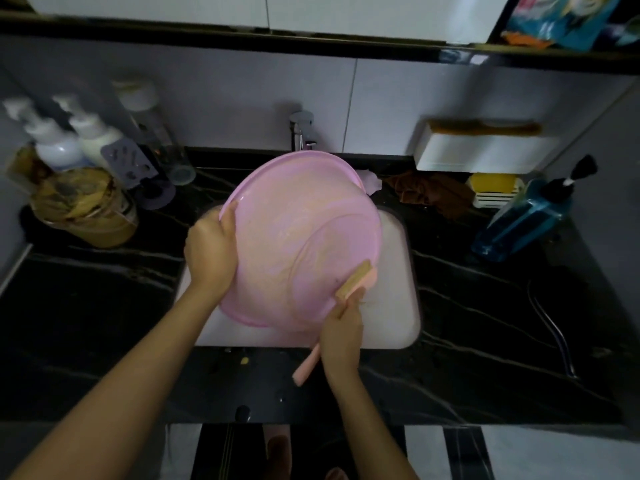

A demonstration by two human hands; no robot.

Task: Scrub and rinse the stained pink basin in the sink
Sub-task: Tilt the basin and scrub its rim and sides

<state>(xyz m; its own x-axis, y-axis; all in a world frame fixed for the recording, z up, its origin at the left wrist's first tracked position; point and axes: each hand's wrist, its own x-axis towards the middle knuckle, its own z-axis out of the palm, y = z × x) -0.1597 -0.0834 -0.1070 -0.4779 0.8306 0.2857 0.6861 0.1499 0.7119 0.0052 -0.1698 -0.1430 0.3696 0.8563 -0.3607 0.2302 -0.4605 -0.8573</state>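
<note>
**Q:** Basin pos.?

**A:** The pink basin (294, 220) is held tilted over the white sink (398, 306), just below the tap (303, 128). Its near rim is low in the sink and its far rim is raised.

**Q:** Hands?

**A:** L hand (211, 247) is curled over the left rim. R hand (341, 334) is closed round the handle of the brush (353, 280), w/ bristles against the inner wall beside the base.

**Q:** Why held so?

**A:** Judged: the tilt turns the stained inside toward the person and sends runoff into the sink. The L grip braces the basin against brush pressure.

**Q:** Orientation?

**A:** The mouth faces up toward the person and the base lies toward the sink's right. The basin is round, so it has no long axis. The brush axis runs from the handle end near the person, diagonally up-right to the head. Yellowish film covers most of the inside, so scrubbing is judged incomplete.
</note>
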